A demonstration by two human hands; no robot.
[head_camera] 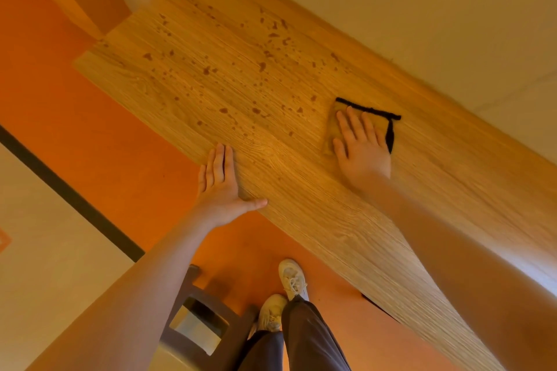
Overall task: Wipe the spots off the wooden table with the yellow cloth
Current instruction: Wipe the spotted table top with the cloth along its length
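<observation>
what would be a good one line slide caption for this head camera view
Right hand presses the yellow cloth flat on the wooden table, left hand braces the near edge, spots remain.

The wooden table is honey-tan with fine straight grain, and dark brown spots are scattered toward its far-left end. The yellow cloth has black edging, seemingly stitched. The floor is orange, crossed by a dark stripe; the shoes look off-white.

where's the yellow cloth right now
The yellow cloth lies flat on the wooden table under the right hand, just right of the spots.
</observation>
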